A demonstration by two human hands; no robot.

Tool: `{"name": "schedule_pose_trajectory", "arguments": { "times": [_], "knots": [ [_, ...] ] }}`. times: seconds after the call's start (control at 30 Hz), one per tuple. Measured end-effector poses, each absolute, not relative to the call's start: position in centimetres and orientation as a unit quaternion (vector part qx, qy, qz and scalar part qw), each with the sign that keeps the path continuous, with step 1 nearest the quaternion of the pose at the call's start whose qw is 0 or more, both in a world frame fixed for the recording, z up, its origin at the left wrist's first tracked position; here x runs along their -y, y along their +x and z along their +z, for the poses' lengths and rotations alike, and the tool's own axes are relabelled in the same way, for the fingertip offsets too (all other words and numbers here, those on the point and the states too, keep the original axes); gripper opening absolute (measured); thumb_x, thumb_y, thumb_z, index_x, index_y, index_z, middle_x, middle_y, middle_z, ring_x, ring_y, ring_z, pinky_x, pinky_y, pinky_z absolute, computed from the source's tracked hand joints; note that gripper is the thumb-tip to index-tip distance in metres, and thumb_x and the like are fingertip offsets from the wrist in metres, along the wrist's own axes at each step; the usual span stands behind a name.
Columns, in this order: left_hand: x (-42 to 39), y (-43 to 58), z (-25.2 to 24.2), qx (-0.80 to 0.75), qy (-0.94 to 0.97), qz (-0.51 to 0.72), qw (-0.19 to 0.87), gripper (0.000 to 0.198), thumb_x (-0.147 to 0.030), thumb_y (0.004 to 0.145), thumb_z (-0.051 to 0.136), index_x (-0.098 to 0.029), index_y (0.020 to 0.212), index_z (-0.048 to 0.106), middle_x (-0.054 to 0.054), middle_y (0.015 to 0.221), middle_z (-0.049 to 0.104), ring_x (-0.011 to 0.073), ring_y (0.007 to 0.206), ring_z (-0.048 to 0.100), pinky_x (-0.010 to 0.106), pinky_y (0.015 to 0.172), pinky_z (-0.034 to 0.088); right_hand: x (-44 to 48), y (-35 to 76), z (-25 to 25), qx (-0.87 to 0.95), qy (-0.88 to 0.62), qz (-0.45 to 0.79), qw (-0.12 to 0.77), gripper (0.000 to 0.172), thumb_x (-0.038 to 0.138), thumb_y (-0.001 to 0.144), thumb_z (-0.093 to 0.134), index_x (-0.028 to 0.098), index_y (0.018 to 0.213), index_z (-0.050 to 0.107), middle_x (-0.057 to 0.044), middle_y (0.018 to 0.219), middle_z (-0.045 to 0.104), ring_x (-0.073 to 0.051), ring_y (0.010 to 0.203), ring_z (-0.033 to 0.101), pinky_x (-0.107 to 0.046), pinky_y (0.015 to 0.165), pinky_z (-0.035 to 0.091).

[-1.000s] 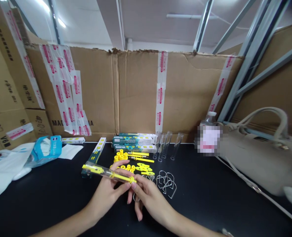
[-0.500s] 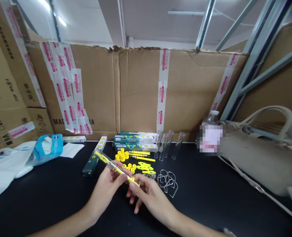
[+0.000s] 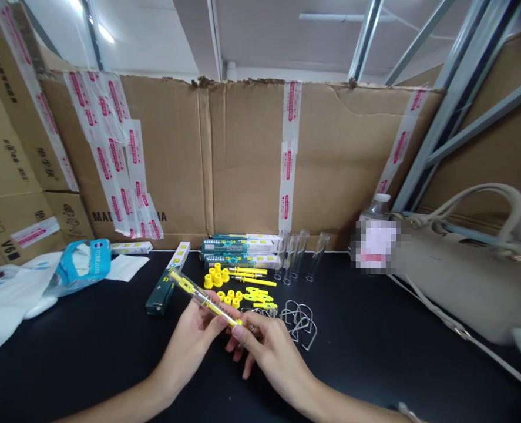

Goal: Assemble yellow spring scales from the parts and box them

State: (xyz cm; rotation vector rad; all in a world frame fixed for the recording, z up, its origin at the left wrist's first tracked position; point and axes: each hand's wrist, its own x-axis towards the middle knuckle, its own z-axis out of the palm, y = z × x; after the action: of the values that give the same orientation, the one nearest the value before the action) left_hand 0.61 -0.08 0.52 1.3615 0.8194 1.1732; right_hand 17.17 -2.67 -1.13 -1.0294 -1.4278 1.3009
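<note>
A clear tube with yellow plastic parts inside (image 3: 201, 297) lies tilted between my hands, its far end up and to the left. My left hand (image 3: 198, 326) is closed round its middle, thumb on top. With thumb and fingers, my right hand (image 3: 266, 341) pinches the lower end, where a yellow piece (image 3: 238, 322) shows; its other fingers hang curled below. Just beyond lie yellow caps (image 3: 217, 276), small yellow collars (image 3: 230, 298), yellow rods (image 3: 254, 281) and flat yellow pieces (image 3: 260, 298). Bent metal wire hooks (image 3: 299, 320) lie right of my right hand.
Several clear tubes (image 3: 292, 258) stand upright beside stacked green-and-white boxes (image 3: 242, 259). Another such box (image 3: 167, 282) lies at the left, near a blue packet (image 3: 86, 261) and white paper. At the right are a bottle (image 3: 381, 204) and a beige handbag (image 3: 458, 276). Cardboard (image 3: 246, 158) walls the back.
The yellow piece at the tube's lower end sticks out less than before. My right hand has shifted slightly up along it; the left keeps its hold.
</note>
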Motion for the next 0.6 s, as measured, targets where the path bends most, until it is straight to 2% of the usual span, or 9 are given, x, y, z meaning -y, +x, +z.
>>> {"name": "schedule_pose_trajectory", "arguments": {
  "times": [0.1, 0.2, 0.3, 0.4, 0.5, 0.6],
  "knots": [
    [0.06, 0.66, 0.27, -0.34, 0.584, 0.493, 0.548, 0.051, -0.061, 0.076, 0.081, -0.021, 0.098, 0.055, 0.007, 0.09, 0.08, 0.0237, 0.079, 0.073, 0.033, 0.069, 0.058, 2.74, 17.1, -1.1, 0.592, -0.417, 0.521, 0.451, 0.054, 0.069, 0.086, 0.061, 0.015, 0.08, 0.064, -0.006, 0.073, 0.067, -0.016, 0.057, 0.063, -0.025, 0.045, 0.052],
    [0.0, 0.74, 0.16, -0.33, 0.593, 0.487, 0.55, 0.049, -0.059, 0.078, 0.08, -0.022, 0.096, 0.053, 0.006, 0.09, 0.079, 0.0203, 0.066, 0.071, 0.033, 0.061, 0.058, 2.72, 17.06, -1.16, 0.607, -0.414, 0.517, 0.44, 0.056, 0.071, 0.089, 0.055, 0.015, 0.089, 0.064, -0.005, 0.073, 0.067, -0.015, 0.054, 0.06, -0.025, 0.044, 0.049],
    [-0.07, 0.73, 0.2, -0.322, 0.6, 0.489, 0.545, 0.047, -0.058, 0.078, 0.081, -0.022, 0.093, 0.055, 0.003, 0.086, 0.077, 0.0199, 0.073, 0.072, 0.032, 0.071, 0.059, 2.81, 17.18, -1.08, 0.624, -0.415, 0.508, 0.425, 0.058, 0.069, 0.093, 0.051, 0.015, 0.103, 0.065, 0.0, 0.065, 0.063, -0.012, 0.048, 0.051, -0.024, 0.046, 0.041],
    [-0.14, 0.66, 0.24, -0.314, 0.602, 0.489, 0.547, 0.046, -0.057, 0.079, 0.081, -0.022, 0.094, 0.057, 0.002, 0.085, 0.076, 0.021, 0.085, 0.072, 0.032, 0.083, 0.058, 2.99, 17.44, -0.85, 0.638, -0.417, 0.496, 0.417, 0.055, 0.066, 0.096, 0.049, 0.014, 0.104, 0.067, 0.005, 0.054, 0.055, -0.012, 0.049, 0.045, -0.026, 0.052, 0.036],
    [-0.22, 0.63, 0.19, -0.305, 0.601, 0.485, 0.557, 0.049, -0.06, 0.078, 0.08, -0.022, 0.098, 0.056, 0.002, 0.086, 0.075, 0.0218, 0.085, 0.072, 0.033, 0.081, 0.058, 3.13, 17.67, -0.63, 0.643, -0.411, 0.499, 0.411, 0.056, 0.065, 0.098, 0.048, 0.014, 0.104, 0.069, 0.006, 0.051, 0.05, -0.012, 0.05, 0.043, -0.027, 0.057, 0.035],
    [-0.32, 0.53, 0.16, -0.299, 0.599, 0.484, 0.564, 0.05, -0.06, 0.078, 0.08, -0.022, 0.1, 0.056, 0.001, 0.087, 0.074, 0.0217, 0.087, 0.072, 0.033, 0.082, 0.057, 3.11, 17.67, -0.56, 0.641, -0.398, 0.513, 0.409, 0.057, 0.064, 0.097, 0.049, 0.013, 0.114, 0.067, 0.007, 0.052, 0.048, -0.012, 0.05, 0.042, -0.027, 0.057, 0.035]
  ]
}}
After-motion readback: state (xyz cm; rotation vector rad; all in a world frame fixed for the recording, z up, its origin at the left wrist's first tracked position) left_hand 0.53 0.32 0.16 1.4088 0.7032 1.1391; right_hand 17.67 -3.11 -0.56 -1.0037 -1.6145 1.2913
